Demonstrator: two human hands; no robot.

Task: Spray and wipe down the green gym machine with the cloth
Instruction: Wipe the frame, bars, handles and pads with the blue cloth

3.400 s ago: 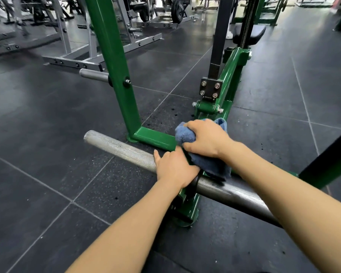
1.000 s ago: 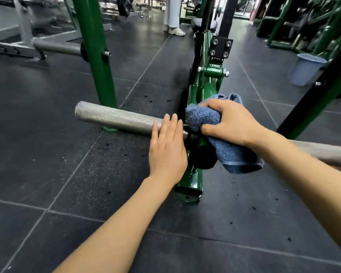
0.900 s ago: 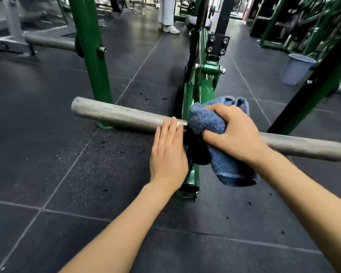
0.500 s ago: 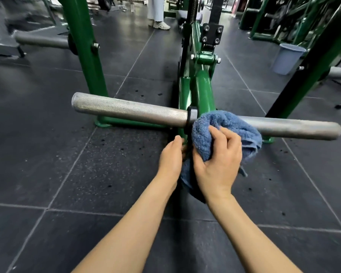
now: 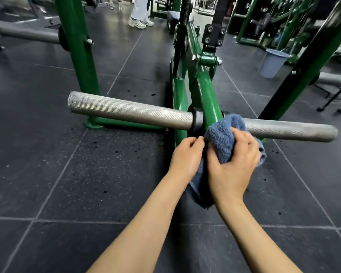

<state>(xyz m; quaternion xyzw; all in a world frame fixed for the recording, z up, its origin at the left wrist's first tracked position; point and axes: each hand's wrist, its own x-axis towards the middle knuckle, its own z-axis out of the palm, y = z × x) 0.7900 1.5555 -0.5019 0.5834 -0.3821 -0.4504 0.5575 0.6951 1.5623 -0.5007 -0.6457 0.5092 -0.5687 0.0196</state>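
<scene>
Right hand (image 5: 231,166) curled tight round the bunched blue cloth (image 5: 222,134), with the grip pushing it up against the green gym machine (image 5: 207,91) just where the silver bar (image 5: 130,111) goes through the green tube. Left hand (image 5: 186,154) right beside it, fingers bent, pinching the cloth's near edge, with the rest of the cloth hanging down between both wrists. Farther off on the dark floor (image 5: 67,174), a light bucket (image 5: 272,63) at the right and somebody's white shoes (image 5: 139,23) at the top.
</scene>
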